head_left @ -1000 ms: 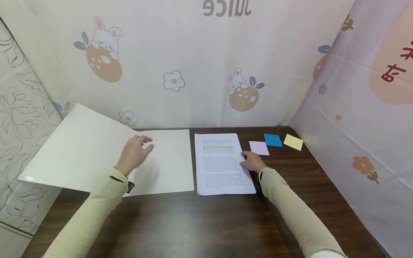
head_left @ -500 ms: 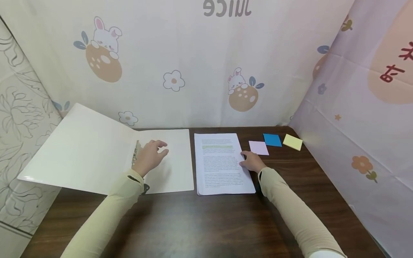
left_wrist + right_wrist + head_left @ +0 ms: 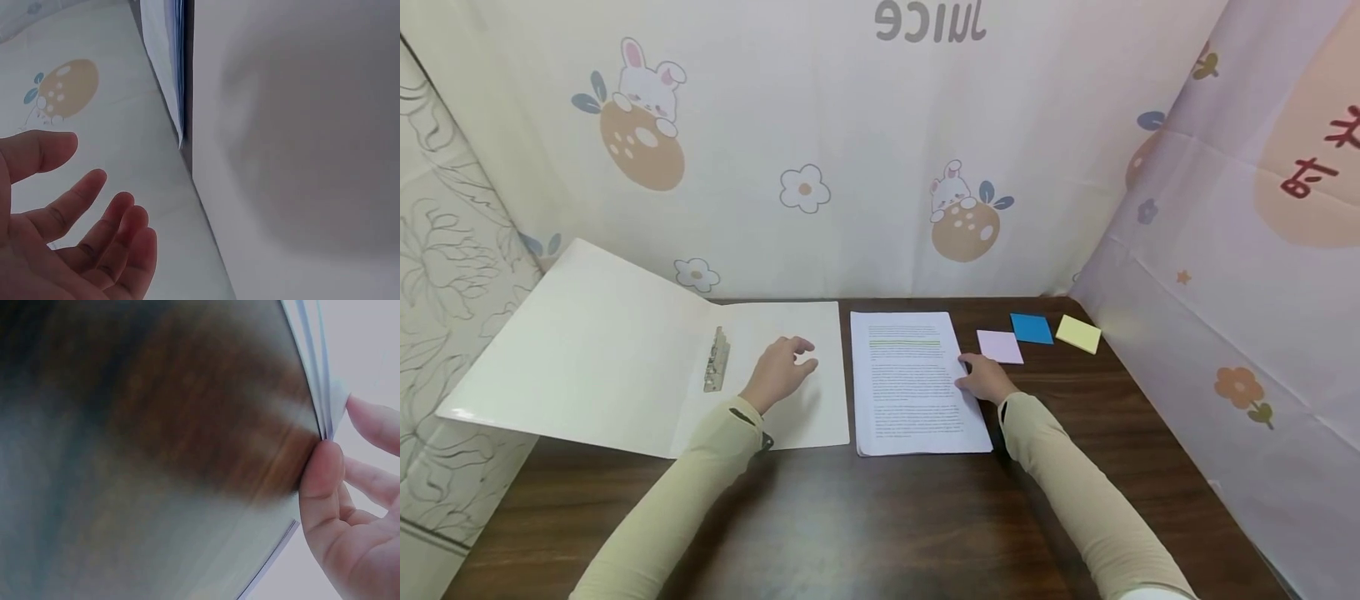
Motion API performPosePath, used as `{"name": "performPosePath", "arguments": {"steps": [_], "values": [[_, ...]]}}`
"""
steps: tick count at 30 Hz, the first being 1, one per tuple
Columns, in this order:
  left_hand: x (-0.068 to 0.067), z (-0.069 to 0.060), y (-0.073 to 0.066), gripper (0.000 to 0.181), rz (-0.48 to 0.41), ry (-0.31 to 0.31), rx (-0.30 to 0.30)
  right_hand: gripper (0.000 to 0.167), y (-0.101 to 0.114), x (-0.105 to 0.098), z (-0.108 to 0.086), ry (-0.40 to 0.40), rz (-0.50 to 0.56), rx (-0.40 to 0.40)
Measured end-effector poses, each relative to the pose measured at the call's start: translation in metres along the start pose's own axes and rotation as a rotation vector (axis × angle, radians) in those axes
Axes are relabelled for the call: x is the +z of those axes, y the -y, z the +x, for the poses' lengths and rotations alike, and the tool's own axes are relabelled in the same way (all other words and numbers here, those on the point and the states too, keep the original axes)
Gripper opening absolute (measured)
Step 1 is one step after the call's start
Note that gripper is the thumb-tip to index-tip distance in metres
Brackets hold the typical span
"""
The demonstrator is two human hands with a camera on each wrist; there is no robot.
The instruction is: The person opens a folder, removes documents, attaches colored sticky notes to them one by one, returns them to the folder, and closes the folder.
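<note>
A white file folder (image 3: 617,350) lies spread out at the left of the dark table, its left cover raised and tilted. A metal clip (image 3: 717,360) is fixed along its inner spine. Over the folder's right inner side hovers my left hand (image 3: 780,372), fingers apart and holding nothing. In the left wrist view its fingers (image 3: 92,240) are loosely bent. To the right lies a stack of printed sheets (image 3: 910,392) with a green highlighted line. My right hand (image 3: 987,377) grips that stack's right edge. The right wrist view shows the thumb (image 3: 324,469) against the sheets' edges.
Beyond my right hand lie a pink sticky-note pad (image 3: 1000,347), a blue sticky-note pad (image 3: 1032,328) and a yellow sticky-note pad (image 3: 1078,334). Patterned curtains (image 3: 865,125) stand behind the table and at both sides.
My left hand has moved right across the folder, away from the raised cover, uncovering the metal clip. The right hand stays at the stack's edge.
</note>
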State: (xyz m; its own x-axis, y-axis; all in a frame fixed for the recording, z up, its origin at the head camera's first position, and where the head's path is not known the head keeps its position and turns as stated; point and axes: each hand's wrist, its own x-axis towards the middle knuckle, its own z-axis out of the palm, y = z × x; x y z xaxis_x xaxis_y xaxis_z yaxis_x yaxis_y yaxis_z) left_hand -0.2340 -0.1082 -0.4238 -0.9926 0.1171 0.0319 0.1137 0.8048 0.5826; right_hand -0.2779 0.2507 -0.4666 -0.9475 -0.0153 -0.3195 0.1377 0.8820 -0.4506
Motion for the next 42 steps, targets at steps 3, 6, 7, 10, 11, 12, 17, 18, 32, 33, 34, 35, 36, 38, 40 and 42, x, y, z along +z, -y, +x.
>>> {"name": "performPosePath", "arguments": {"steps": [3, 6, 7, 10, 11, 12, 17, 18, 32, 33, 34, 35, 36, 38, 40, 42], "values": [[0.007, 0.001, -0.001, 0.036, -0.007, 0.013, 0.005, 0.06, 0.001, 0.001, 0.0, -0.003, -0.001, -0.001], [0.014, 0.002, -0.002, 0.036, -0.014, 0.033, 0.013, 0.061, 0.001, 0.001, -0.001, -0.001, -0.001, 0.0], [0.016, 0.003, -0.002, 0.036, -0.015, 0.04, 0.014, 0.061, 0.001, 0.001, -0.001, -0.001, 0.0, 0.0], [0.021, 0.003, -0.002, 0.036, -0.016, 0.062, 0.016, 0.061, 0.001, 0.0, -0.002, -0.001, 0.005, -0.002], [0.024, 0.004, -0.001, 0.036, -0.015, 0.069, 0.016, 0.061, 0.001, 0.0, -0.003, -0.001, 0.008, -0.003], [0.026, 0.004, -0.001, 0.037, -0.017, 0.076, 0.015, 0.061, 0.001, 0.0, -0.003, -0.002, 0.01, -0.003], [0.035, 0.006, -0.001, 0.037, -0.028, 0.099, 0.011, 0.061, 0.002, 0.0, -0.004, -0.003, 0.019, 0.001], [0.037, 0.006, -0.002, 0.037, -0.031, 0.102, 0.009, 0.061, 0.002, 0.0, -0.004, -0.003, 0.017, 0.0], [0.057, 0.014, -0.007, 0.046, 0.08, 0.149, 0.031, 0.061, 0.002, 0.001, -0.004, -0.006, 0.011, -0.013], [0.057, 0.014, -0.008, 0.047, 0.087, 0.153, 0.034, 0.061, 0.002, 0.0, -0.004, -0.006, 0.011, -0.017], [0.058, 0.014, -0.009, 0.048, 0.089, 0.16, 0.033, 0.06, 0.002, 0.0, -0.004, -0.007, 0.009, -0.021], [0.059, 0.014, -0.009, 0.049, 0.09, 0.164, 0.034, 0.06, 0.002, 0.0, -0.005, -0.007, 0.008, -0.024], [0.06, 0.014, -0.01, 0.05, 0.091, 0.168, 0.034, 0.06, 0.002, 0.0, -0.005, -0.008, 0.009, -0.027], [0.061, 0.014, -0.012, 0.051, 0.088, 0.177, 0.03, 0.06, 0.002, -0.001, -0.006, -0.008, 0.005, -0.034], [0.063, 0.015, -0.015, 0.052, 0.085, 0.187, 0.024, 0.06, 0.002, -0.001, -0.006, -0.007, 0.005, -0.034], [0.064, 0.016, -0.017, 0.054, 0.096, 0.197, 0.025, 0.06, 0.001, -0.002, -0.007, -0.007, 0.005, -0.033]]}}
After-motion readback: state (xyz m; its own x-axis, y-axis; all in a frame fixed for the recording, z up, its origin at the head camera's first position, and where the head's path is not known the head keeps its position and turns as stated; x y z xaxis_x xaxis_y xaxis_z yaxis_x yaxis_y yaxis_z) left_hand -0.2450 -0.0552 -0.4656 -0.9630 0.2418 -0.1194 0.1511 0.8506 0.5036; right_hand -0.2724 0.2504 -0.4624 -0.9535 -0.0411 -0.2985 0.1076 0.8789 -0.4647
